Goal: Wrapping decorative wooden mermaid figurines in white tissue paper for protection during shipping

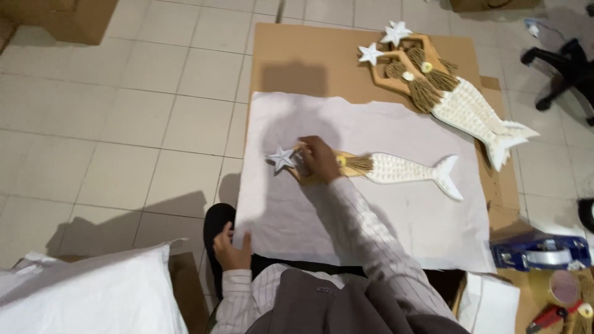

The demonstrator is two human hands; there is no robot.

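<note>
Head view. The right hand was seen laid, fingers curled, over the head end of a wooden mermaid figure; whether the fingers were closed around it or only pressed on it could not be told. The left hand was held at the near left corner of a sheet of white wrapping paper, with the fingers bent over the edge of the sheet in a loose pinch.

The paper was spread over a flat piece of brown cardboard, which lay on a floor of pale square tiles. A blue tape dispenser was seen at the right edge, just beside the paper. The black base of an office chair was visible at the upper right.

The mermaid figure was laid flat near the middle of the paper, with the tail pointed to the right. A white scaled tail, brown fibre hair and a white starfish at the head end were noted. More mermaid figures of the same kind were stacked on the bare cardboard beyond the paper, well apart from both hands.
</note>
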